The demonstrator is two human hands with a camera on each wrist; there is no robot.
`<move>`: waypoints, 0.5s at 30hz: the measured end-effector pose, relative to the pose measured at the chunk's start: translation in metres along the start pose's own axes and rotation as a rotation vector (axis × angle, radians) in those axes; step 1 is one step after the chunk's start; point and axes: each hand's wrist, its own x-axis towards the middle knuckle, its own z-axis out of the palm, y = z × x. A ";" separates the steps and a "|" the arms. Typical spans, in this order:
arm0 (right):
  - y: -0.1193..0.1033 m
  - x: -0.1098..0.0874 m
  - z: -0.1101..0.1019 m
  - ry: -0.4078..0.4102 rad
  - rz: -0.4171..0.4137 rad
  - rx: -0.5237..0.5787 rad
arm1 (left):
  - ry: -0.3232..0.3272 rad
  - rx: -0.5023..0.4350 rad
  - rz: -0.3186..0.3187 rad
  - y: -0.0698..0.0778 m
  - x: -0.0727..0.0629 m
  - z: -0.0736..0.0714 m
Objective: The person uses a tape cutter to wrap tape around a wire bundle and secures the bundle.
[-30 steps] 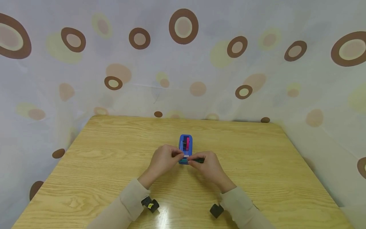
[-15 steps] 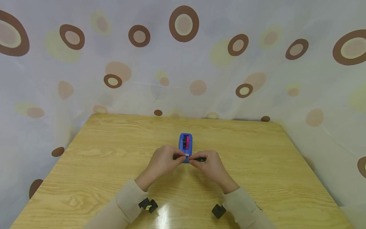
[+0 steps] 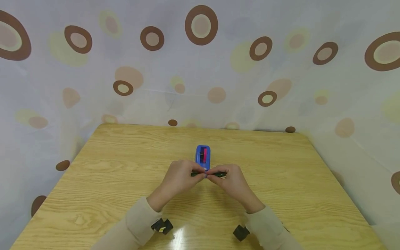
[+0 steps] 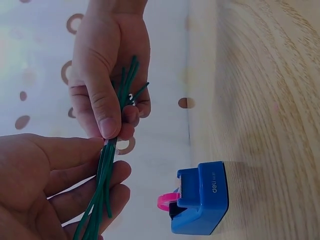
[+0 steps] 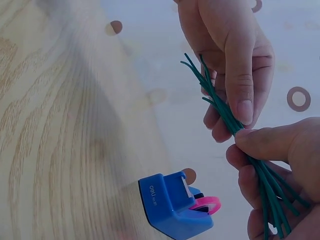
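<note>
A bundle of thin green strands (image 4: pixel 103 172) is held level between both hands, its loose ends fanning out at either side. My left hand (image 3: pixel 178 176) pinches it near the middle with thumb and fingers. Right beside those fingertips, my right hand (image 3: pixel 230 180) pinches the same bundle, with thumb on top in the left wrist view. A shiny patch shows on the strands (image 4: pixel 111 143) between the two thumbs. Just beyond the hands stands a blue tape dispenser (image 3: pixel 203 158) with a pink roll core (image 5: pixel 206 204) and a toothed cutter (image 5: pixel 186 185). Neither hand touches the dispenser's roll.
The hands are over a light wood table (image 3: pixel 125 166). Behind it hangs a pale sheet (image 3: pixel 175 62) with brown and beige ovals. Black camera mounts (image 3: pixel 162 226) sit at both wrists, below the sleeves.
My left hand has shifted slightly right, so the fingertips of both hands now meet on the bundle. The green ends now show behind the left fingers. The dispenser stays in place.
</note>
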 end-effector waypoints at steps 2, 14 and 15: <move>-0.001 -0.001 -0.001 0.000 -0.021 -0.003 | -0.003 -0.009 -0.002 0.000 0.000 -0.001; -0.006 -0.003 -0.001 0.040 -0.069 -0.010 | -0.001 -0.054 -0.007 -0.002 0.000 0.000; -0.006 -0.003 -0.001 0.042 -0.070 -0.009 | 0.005 -0.050 -0.003 -0.002 0.000 0.000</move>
